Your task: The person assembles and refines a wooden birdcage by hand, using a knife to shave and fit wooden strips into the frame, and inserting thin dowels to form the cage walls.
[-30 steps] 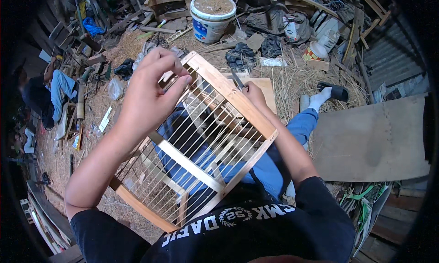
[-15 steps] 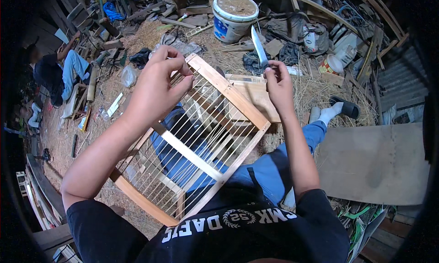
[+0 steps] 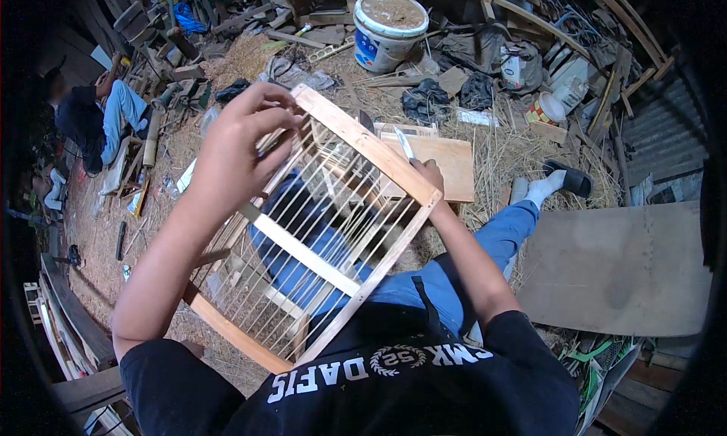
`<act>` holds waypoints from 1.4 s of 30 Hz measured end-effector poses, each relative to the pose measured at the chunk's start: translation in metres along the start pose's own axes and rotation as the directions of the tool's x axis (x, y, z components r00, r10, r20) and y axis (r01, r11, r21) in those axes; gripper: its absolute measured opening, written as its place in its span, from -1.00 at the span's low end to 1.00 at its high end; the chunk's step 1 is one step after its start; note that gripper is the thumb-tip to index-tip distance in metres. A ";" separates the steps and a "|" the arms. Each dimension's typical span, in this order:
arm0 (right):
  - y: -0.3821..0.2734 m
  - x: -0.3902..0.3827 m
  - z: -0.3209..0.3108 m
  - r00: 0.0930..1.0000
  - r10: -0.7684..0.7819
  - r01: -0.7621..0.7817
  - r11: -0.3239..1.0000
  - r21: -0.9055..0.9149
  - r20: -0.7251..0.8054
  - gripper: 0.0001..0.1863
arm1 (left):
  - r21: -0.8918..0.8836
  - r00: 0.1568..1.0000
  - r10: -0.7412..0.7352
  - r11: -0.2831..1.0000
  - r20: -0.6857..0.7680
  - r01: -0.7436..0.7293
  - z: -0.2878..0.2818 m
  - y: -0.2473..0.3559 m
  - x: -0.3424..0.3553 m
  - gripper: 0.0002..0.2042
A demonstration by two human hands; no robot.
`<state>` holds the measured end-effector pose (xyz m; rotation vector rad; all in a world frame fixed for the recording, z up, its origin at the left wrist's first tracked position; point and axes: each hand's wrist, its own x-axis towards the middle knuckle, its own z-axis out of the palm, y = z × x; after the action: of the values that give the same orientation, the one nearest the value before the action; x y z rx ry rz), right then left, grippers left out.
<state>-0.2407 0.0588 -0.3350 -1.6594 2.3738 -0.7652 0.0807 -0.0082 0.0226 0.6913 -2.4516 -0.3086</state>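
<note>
A light wooden cage [image 3: 371, 149] with thin bars rests tilted over my lap. My left hand [image 3: 254, 133] is curled at its upper-left corner, fingers closed on the cage there; the fingertips are partly hidden among the bars. Beyond the right-hand rail, my right hand [image 3: 426, 175] grips a knife [image 3: 401, 140], blade pointing up and away from me, with part of the hand behind the rail. A pale wooden board [image 3: 453, 171] lies just behind that hand.
A white bucket [image 3: 379, 46] stands at the back among scrap wood, bags and straw. Another person [image 3: 113, 121] sits at the left. A flat grey sheet [image 3: 606, 269] lies to my right, beside corrugated metal [image 3: 666, 133].
My right hand and knife rose above the rail half a second ago and have since dropped back down behind it. The cage's far corner has shifted slightly left and up with my left hand.
</note>
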 end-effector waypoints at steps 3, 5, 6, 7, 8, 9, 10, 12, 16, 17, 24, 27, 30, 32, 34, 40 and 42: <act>-0.044 -0.004 -0.002 0.993 -0.102 0.106 0.991 0.081 -0.055 -0.71 | -0.042 0.995 -0.088 0.995 -0.040 0.086 -0.012 -0.012 -0.016 -0.85; -0.050 -0.008 0.025 0.991 -0.121 0.104 0.963 0.248 0.054 -0.69 | -0.073 0.993 -0.110 0.992 -0.046 0.106 -0.016 -0.016 -0.019 -0.84; -0.056 -0.015 0.044 0.986 -0.081 0.006 0.891 0.454 0.146 -0.66 | -0.071 0.989 -0.140 0.988 -0.038 0.137 -0.015 -0.018 -0.021 -0.83; -0.062 -0.021 0.060 0.972 -0.037 -0.119 0.772 0.625 0.231 -0.63 | -0.067 0.986 -0.164 0.985 -0.032 0.162 -0.016 -0.020 -0.020 -0.83; -0.082 -0.030 0.061 0.962 -0.037 -0.191 0.617 0.764 0.271 -0.61 | -0.056 0.983 -0.181 0.982 -0.037 0.179 -0.020 -0.022 -0.027 -0.83; -0.100 -0.041 0.060 0.950 -0.033 -0.265 0.435 0.860 0.310 -0.59 | -0.065 0.974 -0.222 0.973 -0.032 0.220 -0.023 -0.023 -0.035 -0.82; -0.115 -0.044 0.047 0.942 0.003 -0.312 0.380 0.871 0.336 -0.57 | -0.076 0.967 -0.254 0.965 -0.031 0.251 -0.028 -0.024 -0.038 -0.82; -0.139 -0.040 0.057 0.928 -0.003 -0.348 0.355 0.868 0.373 -0.55 | 0.027 0.968 -0.247 0.968 -0.046 0.249 -0.033 -0.021 -0.045 -0.87; -0.150 -0.012 0.099 0.927 -0.068 -0.292 0.486 0.824 0.369 -0.50 | 0.042 0.970 -0.234 0.970 -0.071 0.238 -0.033 -0.025 -0.046 -0.91; -0.148 -0.009 0.108 0.927 -0.083 -0.272 0.521 0.809 0.366 -0.49 | -0.028 0.961 -0.266 0.964 -0.081 0.264 -0.031 -0.027 -0.048 -0.90; -0.070 0.029 0.122 0.959 -0.168 -0.026 0.753 0.657 0.230 -0.39 | -0.069 0.953 -0.282 0.959 -0.113 0.275 -0.032 -0.042 -0.049 -0.87; -0.014 0.051 0.078 0.983 0.043 -0.152 0.736 0.660 0.178 -0.36 | -0.086 0.961 -0.257 0.965 -0.100 0.249 -0.023 -0.037 -0.036 -0.88; -0.108 0.033 -0.029 0.927 0.156 -0.369 0.546 0.752 0.342 -0.39 | -0.015 0.955 -0.278 0.961 -0.105 0.278 -0.036 -0.036 -0.057 -0.89; -0.114 0.028 -0.095 0.954 0.117 -0.283 0.655 0.701 0.276 -0.37 | -0.015 0.971 -0.212 0.977 -0.115 0.212 -0.033 -0.032 -0.047 -0.89; -0.112 0.015 -0.145 0.997 -0.003 -0.059 0.664 0.745 0.081 -0.35 | -0.036 0.976 -0.185 0.983 -0.112 0.182 -0.025 -0.030 -0.038 -0.88; -0.147 -0.043 -0.271 0.989 -0.105 -0.035 0.532 0.846 0.107 -0.42 | 0.012 0.995 -0.096 0.995 -0.033 0.096 -0.017 -0.028 -0.022 -0.85; -0.157 -0.069 -0.285 0.992 -0.097 -0.015 0.521 0.854 0.076 -0.39 | -0.010 0.995 -0.072 0.997 -0.067 0.071 -0.009 -0.024 -0.019 -0.84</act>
<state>-0.1966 0.1731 -0.0258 -1.2249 1.3989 -1.4818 0.1089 -0.0190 0.0125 0.7748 -2.3648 -0.3173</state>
